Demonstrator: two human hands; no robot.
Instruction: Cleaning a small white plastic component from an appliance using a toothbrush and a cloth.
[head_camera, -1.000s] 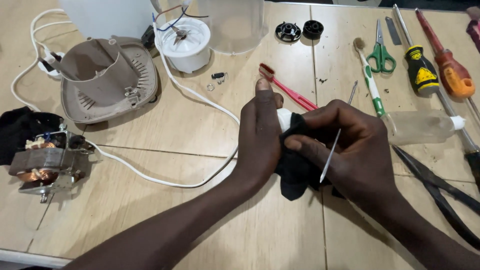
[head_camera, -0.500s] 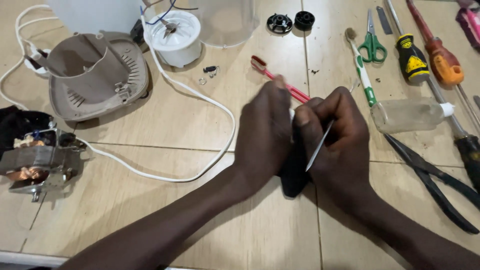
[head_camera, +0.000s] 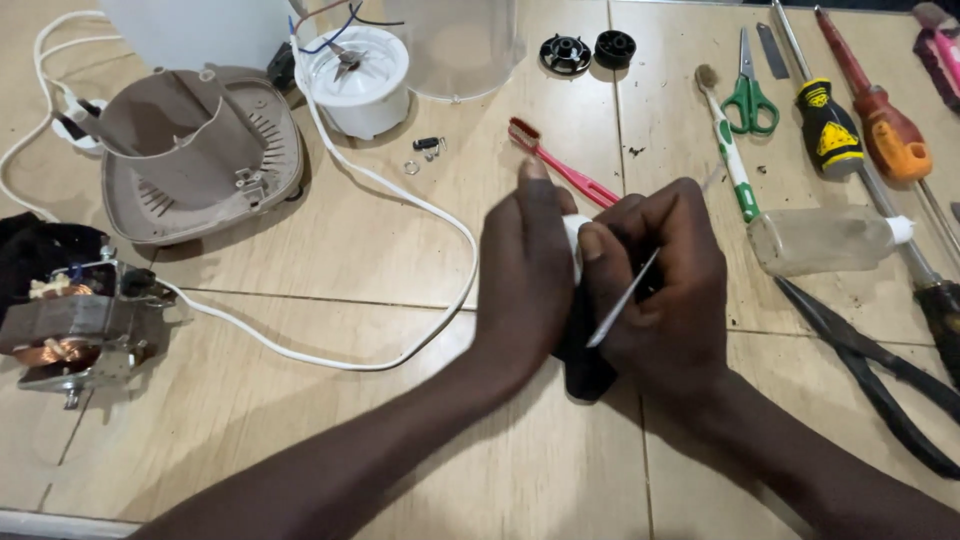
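View from above of a wooden tabletop (head_camera: 330, 250) with two hands at work in the middle. The left hand (head_camera: 525, 275) is wrapped around one small part, black below and white on top (head_camera: 578, 235), fingers closed on it. The right hand (head_camera: 665, 290) is closed on one thin metal pin (head_camera: 622, 299), held slantwise with its lower tip beside the black part; what the upper tip touches is hidden by the fingers. The part sits between the two hands, its black lower end (head_camera: 588, 375) touching the tabletop.

Left of the hands: one white cord (head_camera: 330, 362) curving across the boards; one grey-brown plastic housing (head_camera: 190, 150), lying open; one bare motor (head_camera: 75, 325) with copper winding at the left edge, beside one black cloth (head_camera: 35, 250). Behind: one white round blade base (head_camera: 352, 78), one clear jar (head_camera: 455, 45), two black round pieces (head_camera: 590, 48), and a few small metal bits (head_camera: 425, 150).

Right of the hands: two toothbrushes, one red (head_camera: 560, 165) and one green-and-white (head_camera: 728, 150); one pair of green scissors (head_camera: 750, 95); two screwdrivers with handles in full view, one yellow-and-black (head_camera: 828, 125) and one orange-red (head_camera: 890, 130); one clear bottle (head_camera: 825, 240) lying on its side; one pair of black pliers (head_camera: 870, 365).
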